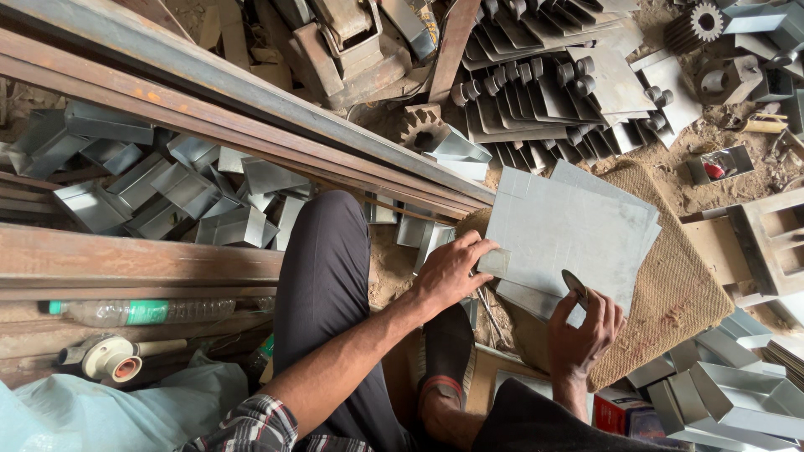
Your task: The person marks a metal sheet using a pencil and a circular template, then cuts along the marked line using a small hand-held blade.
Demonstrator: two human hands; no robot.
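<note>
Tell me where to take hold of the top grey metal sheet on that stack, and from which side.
Probably best by the far right edge of the top metal sheet, coming from the right. That edge overhangs the woven mat and is free. The left hand already presses the near left corner, and the right hand, holding a small dark disc, occupies the near edge.

Left hand (452, 269) lay flat, fingers spread, at frame centre; right hand (586, 331) pinched shut, lower right
</note>
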